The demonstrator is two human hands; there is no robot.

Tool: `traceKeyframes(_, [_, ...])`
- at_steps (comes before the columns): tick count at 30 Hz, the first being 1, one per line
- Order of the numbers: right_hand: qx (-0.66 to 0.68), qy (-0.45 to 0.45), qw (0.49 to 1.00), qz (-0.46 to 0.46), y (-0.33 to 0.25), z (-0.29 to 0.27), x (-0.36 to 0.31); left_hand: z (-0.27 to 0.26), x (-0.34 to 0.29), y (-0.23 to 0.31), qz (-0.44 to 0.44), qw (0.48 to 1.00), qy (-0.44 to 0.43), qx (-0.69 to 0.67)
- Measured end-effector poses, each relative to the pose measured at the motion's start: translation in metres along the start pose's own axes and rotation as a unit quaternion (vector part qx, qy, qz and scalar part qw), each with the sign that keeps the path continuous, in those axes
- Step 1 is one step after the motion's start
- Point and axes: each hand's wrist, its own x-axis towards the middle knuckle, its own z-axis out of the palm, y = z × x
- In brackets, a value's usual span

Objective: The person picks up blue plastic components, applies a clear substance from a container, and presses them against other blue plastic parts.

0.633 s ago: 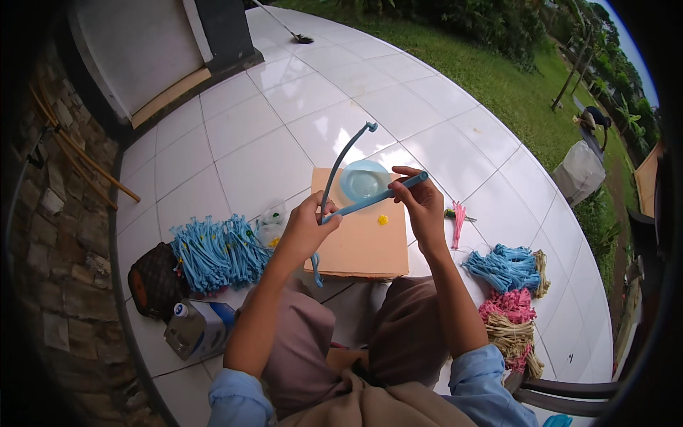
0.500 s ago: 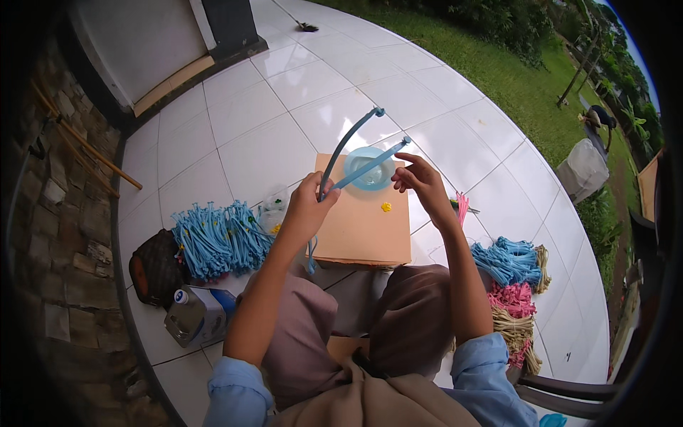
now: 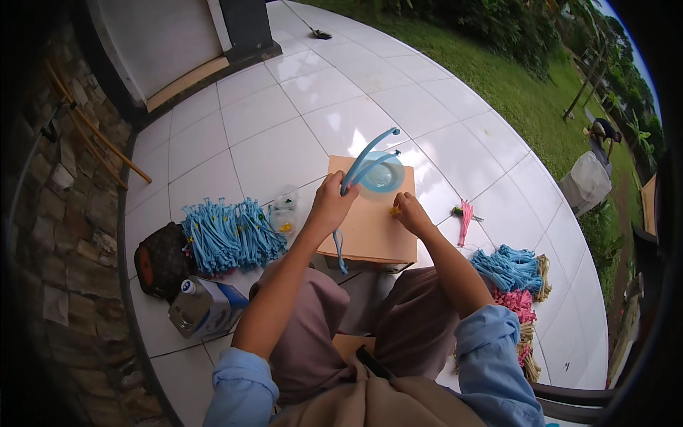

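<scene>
The left hand has its grip closed around blue tubes above the left side of the board. The right hand is at the yellow bits, right on the board; whether pinched, cannot tell. The bowl is at the board's far end.

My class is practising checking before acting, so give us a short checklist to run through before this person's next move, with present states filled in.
1. Left hand holding the long blue pieces: ok.
2. Right hand at the yellow piece: ok.
3. Yellow piece firmly pinched: cannot tell; fingers hide part of it.
4. Translucent bowl resting on the cardboard: ok.
5. Long blue pieces clear of the bowl: cannot tell; one crosses it in view.
</scene>
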Motion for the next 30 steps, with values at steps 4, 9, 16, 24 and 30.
traceKeyframes(4, [0.077,-0.020,0.997,-0.023,-0.012,-0.017,0.003,-0.005,0.001,-0.004,-0.010,1.000,0.003,-0.008])
traceKeyframes(9, [0.215,0.070,0.972,-0.066,-0.079,-0.069,0.003,-0.013,0.000,0.004,-0.038,0.998,0.032,-0.046])
traceKeyframes(16, [0.200,0.211,0.944,-0.157,-0.169,-0.124,-0.019,-0.027,-0.011,0.056,-0.048,0.991,-0.028,-0.123])
traceKeyframes(24, [0.162,0.199,0.947,-0.192,-0.172,-0.128,-0.016,-0.031,-0.009,0.066,-0.072,0.983,-0.033,-0.167])
traceKeyframes(30, [0.306,0.220,0.911,-0.168,-0.169,-0.133,-0.015,-0.031,-0.008,0.058,-0.073,0.962,0.003,-0.263])
